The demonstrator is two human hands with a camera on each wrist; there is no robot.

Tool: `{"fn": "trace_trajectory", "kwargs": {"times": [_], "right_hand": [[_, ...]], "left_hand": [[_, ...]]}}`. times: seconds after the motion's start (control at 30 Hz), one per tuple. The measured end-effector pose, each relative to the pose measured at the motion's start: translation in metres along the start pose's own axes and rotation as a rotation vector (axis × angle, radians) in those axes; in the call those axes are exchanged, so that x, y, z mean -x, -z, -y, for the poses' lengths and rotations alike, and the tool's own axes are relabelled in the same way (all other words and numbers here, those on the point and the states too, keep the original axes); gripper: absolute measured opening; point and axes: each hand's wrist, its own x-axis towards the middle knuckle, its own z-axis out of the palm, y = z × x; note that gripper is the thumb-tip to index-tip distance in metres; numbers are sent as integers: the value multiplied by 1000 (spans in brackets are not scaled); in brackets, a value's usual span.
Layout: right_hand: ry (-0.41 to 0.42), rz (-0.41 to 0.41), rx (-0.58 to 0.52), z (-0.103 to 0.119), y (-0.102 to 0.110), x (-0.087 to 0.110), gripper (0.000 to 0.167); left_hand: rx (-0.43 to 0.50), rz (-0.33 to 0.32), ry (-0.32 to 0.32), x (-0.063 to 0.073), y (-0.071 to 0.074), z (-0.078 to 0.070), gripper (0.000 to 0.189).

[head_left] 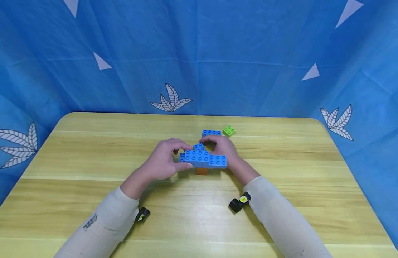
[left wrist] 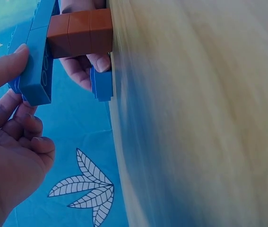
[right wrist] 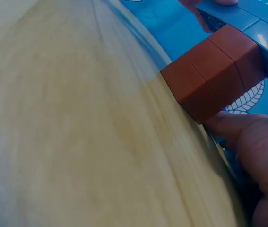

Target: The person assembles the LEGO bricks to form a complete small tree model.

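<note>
A bar of joined blue toy building bricks (head_left: 197,156) sits across an orange-brown column (left wrist: 80,33) of three stacked bricks standing on the table. My left hand (head_left: 165,159) pinches the bar's left end, the thumb in front and fingers behind. Behind the column, my right hand (head_left: 223,147) holds a smaller blue brick (left wrist: 102,85) low by the table, between thumb and fingers. In the head view this smaller brick (head_left: 199,146) shows just past the bar, turned at an angle. The right wrist view shows part of the right hand beside the column's foot; its fingertips are hidden.
Beyond the right hand lies another blue brick (head_left: 211,133), partly covered by the hand. A small green brick (head_left: 229,131) rests to its right. The wooden table (head_left: 282,150) ends at a blue patterned cloth (head_left: 250,71) at the back and sides.
</note>
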Motion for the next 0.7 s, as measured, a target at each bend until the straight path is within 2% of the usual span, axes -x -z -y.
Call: {"fn": "trace_trajectory", "kwargs": {"times": [0.17, 0.3, 0.47, 0.7], "right_hand": [[-7, -23, -89, -4, 2, 2, 37], [-56, -46, -181, -8, 5, 4, 36], [-105, -65, -278, -12, 11, 6, 36], [-132, -70, -545, -13, 27, 14, 34]], "left_hand": [[0, -5, -4, -1, 0, -1, 38], [5, -6, -13, -1, 0, -1, 39], [7, -6, 7, -1, 0, -1, 37], [2, -6, 17, -3, -1, 0, 35]]}}
